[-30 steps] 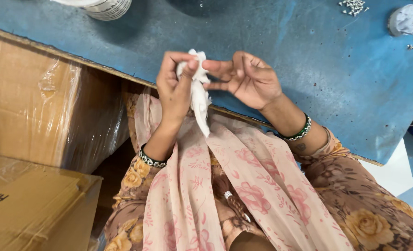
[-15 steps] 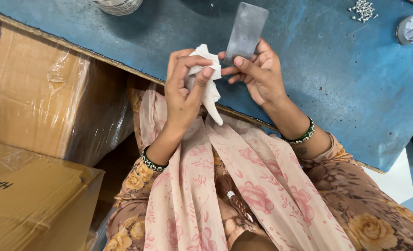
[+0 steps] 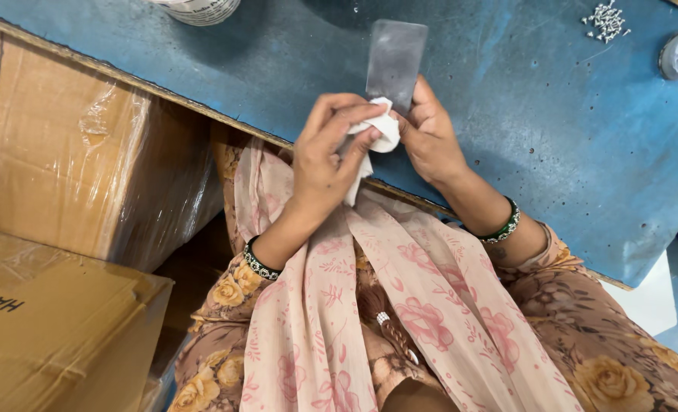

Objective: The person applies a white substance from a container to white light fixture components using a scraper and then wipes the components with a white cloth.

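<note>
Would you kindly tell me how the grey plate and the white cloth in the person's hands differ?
The grey plate is flat, stiff and rectangular; the white cloth is soft and crumpled. The plate stands upright from the right hand; the cloth is bunched under the left hand, with a corner hanging down. They meet at the plate's lower end.

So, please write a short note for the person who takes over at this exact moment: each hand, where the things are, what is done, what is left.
Left hand: pinches a white cloth against the lower end of a grey flat plate.
Right hand: holds that plate upright by its lower end, above the blue table.
Nearby: small metal pieces lie at the far right of the table; cardboard boxes stand to the left.
Done: cloth and plate are together.
Left: cannot tell how much of the plate is wiped.
</note>
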{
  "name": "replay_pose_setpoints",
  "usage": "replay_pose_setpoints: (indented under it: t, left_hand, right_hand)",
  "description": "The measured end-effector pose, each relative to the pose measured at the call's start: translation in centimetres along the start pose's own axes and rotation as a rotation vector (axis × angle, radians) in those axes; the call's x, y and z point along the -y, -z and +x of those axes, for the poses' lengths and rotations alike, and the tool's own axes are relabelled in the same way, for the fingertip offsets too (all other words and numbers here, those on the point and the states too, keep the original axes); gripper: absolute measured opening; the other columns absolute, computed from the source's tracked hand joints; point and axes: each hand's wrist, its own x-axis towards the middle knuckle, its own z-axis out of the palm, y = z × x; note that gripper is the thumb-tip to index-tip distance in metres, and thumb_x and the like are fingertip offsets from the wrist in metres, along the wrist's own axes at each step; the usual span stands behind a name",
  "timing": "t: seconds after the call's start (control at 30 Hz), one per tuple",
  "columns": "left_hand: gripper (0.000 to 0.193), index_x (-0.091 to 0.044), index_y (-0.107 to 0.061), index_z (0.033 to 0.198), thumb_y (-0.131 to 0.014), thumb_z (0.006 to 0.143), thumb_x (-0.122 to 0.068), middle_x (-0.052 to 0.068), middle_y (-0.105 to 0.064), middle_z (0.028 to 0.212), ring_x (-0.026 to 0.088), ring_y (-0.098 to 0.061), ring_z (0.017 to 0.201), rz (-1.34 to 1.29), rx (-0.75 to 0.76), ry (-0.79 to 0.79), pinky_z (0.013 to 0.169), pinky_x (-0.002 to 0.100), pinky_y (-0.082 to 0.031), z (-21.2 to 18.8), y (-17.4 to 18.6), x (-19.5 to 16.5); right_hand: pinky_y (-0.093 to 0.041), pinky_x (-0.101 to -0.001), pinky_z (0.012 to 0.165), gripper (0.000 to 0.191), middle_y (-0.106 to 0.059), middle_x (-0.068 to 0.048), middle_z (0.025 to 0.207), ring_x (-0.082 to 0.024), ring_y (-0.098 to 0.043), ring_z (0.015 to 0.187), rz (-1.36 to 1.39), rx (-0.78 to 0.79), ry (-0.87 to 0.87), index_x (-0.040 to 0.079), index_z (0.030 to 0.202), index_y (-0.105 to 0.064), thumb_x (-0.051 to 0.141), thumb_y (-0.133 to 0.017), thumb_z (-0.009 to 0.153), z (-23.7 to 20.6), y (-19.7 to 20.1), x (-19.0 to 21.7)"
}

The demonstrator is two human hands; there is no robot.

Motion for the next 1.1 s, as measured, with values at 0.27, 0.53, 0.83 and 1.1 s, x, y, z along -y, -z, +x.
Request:
replay_pose_setpoints:
  t: [0.27,0.53,0.83,1.1]
  left_hand:
    - [0.027,-0.008,-0.072,0.124,-0.074,0.097,-0.002,0.008,-0.063,0.124,0.020,-0.067,0.113,-0.141,0.048,0.047,0.098,0.030,-0.055,-1.0,-1.7,0.7]
    - [0.050,-0.010,-0.050,0.153,-0.066,0.106,-0.013,0.015,-0.045,0.147,0.025,-0.053,0.131,-0.025,0.171,-0.046,0.110,0.036,-0.049,2.6,-3.4,1.9]
    - [0.045,-0.009,-0.053,0.149,-0.068,0.109,-0.025,0.008,-0.076,0.124,0.019,-0.076,0.096,0.007,0.127,0.088,0.080,0.030,-0.062,6.2,0.6,3.6]
    - [0.050,-0.001,-0.037,0.138,-0.061,0.111,-0.036,0.019,-0.073,0.121,0.027,-0.077,0.104,-0.688,-0.005,0.393,0.081,0.038,-0.064,8.8,2.8,8.9]
  right_hand:
    - [-0.054,-0.0241,0.087,0.028,-0.067,-0.004,0.109,-0.007,-0.064,0.096,0.076,-0.107,0.000,0.003,0.132,-0.059,0.022,-0.066,0.113,0.7,1.6,-0.2]
    - [-0.055,-0.0274,0.069,0.019,-0.075,-0.013,0.102,-0.017,-0.069,0.078,0.013,-0.535,0.280,0.005,0.116,-0.063,0.020,-0.071,0.109,2.8,7.3,4.4]
    - [-0.054,-0.0306,0.076,0.015,-0.074,-0.006,0.111,-0.020,-0.071,0.091,0.553,-0.379,0.172,0.014,0.114,-0.065,0.028,-0.063,0.108,1.4,10.0,5.3]
    - [-0.054,-0.0282,0.071,0.014,-0.074,-0.009,0.105,-0.022,-0.073,0.094,0.443,-0.332,0.147,0.008,0.114,-0.068,0.022,-0.065,0.110,2.0,8.5,4.7]
